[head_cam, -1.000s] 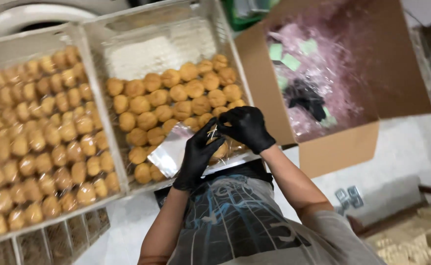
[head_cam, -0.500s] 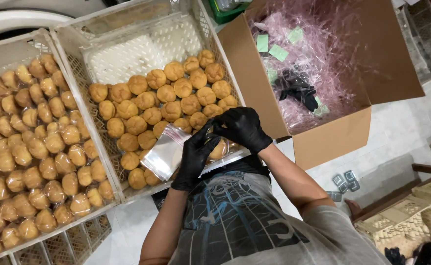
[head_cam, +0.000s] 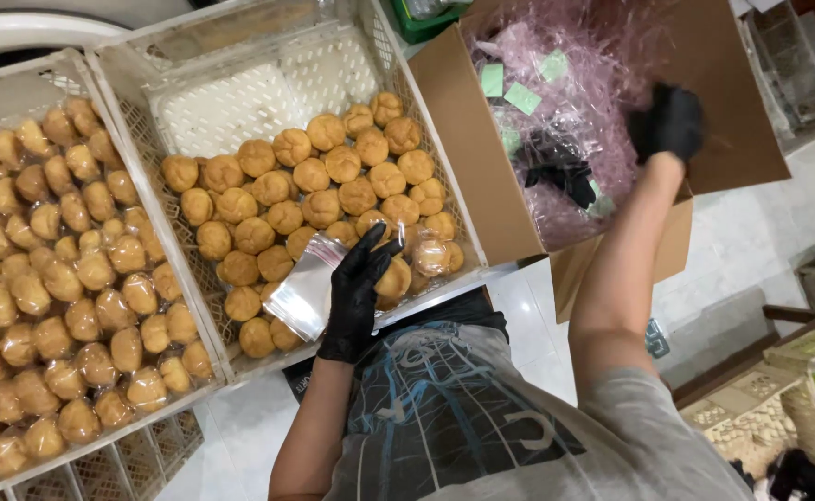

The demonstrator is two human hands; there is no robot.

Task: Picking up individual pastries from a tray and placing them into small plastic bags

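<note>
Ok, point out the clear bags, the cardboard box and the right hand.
clear bags [head_cam: 303,289], head view, middle of the flat stack held by the left hand [head_cam: 356,292].
cardboard box [head_cam: 470,139], head view, bare near side wall.
right hand [head_cam: 669,122], head view, back of the black glove inside the box.

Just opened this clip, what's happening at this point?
A person in black gloves stands over white plastic crates of round golden pastries. The left hand holds a small stack of clear plastic bags above the middle crate. The right hand is reaching into an open cardboard box lined with pink-tinted plastic film, where wrapped items with green labels lie. It is blurred, so whether it holds anything is unclear. A fuller crate of pastries sits alongside.
</note>
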